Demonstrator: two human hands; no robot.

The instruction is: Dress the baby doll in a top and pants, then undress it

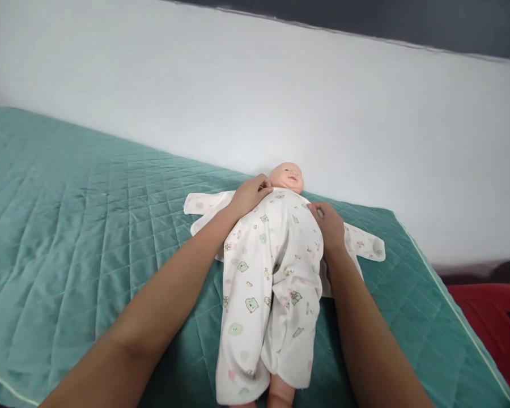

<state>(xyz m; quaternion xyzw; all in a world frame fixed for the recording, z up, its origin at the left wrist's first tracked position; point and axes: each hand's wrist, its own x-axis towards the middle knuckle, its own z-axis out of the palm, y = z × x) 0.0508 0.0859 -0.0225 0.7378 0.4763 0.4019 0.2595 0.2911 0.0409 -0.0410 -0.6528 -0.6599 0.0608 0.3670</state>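
Observation:
A baby doll (286, 177) lies on its back, its head toward the wall. White printed baby pants (255, 294) cover it from just under the chin down to the lower legs. My left hand (251, 195) is closed at the waistband on the left side, close to the doll's neck. On the other side, my right hand (328, 226) pinches the waistband edge between thumb and fingers. A white long-sleeved baby shirt (368, 245) is spread under the doll, its sleeves reaching out to both sides. The doll's feet are cut off by the lower frame edge.
A green quilted cover (89, 226) lies under everything, with a pale piped edge on the right. Behind the doll's head rises a white wall (221, 85), with a dark band above. A red plastic object (493, 317) stands beyond the right edge.

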